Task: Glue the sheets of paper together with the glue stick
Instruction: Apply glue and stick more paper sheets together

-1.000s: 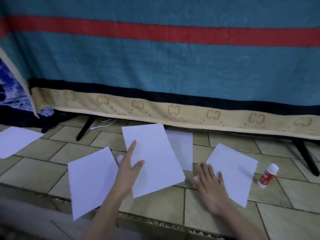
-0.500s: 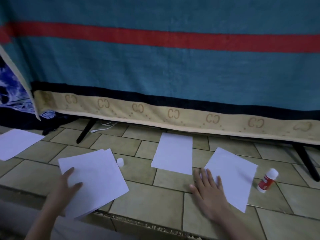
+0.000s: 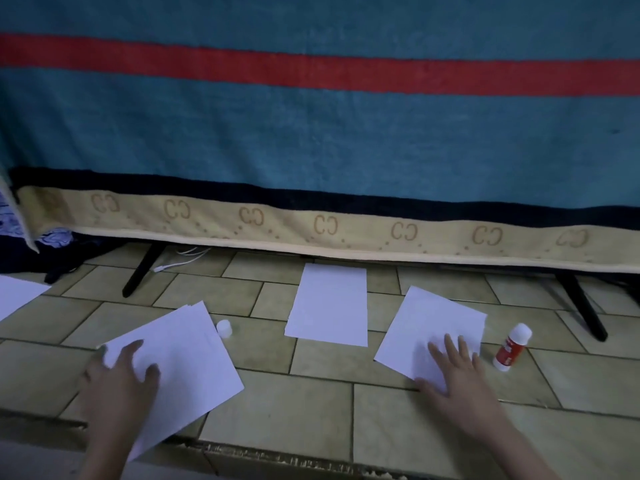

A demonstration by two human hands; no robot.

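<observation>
White sheets of paper lie on a tiled floor. My left hand rests flat, fingers spread, on a stacked pair of sheets at the left. A single sheet lies in the middle. My right hand presses flat on another sheet at the right. The red and white glue stick lies just right of that sheet, touched by neither hand. Its white cap stands by the top corner of the left stack.
A teal blanket with a red stripe and tan border hangs over a stand with black legs behind the sheets. One more sheet lies at the far left. The tiled step's edge runs close to me.
My left hand carried the middle front sheet leftward and laid it on the left sheet, then settled flat on the stack. My right hand stayed on the right sheet.
</observation>
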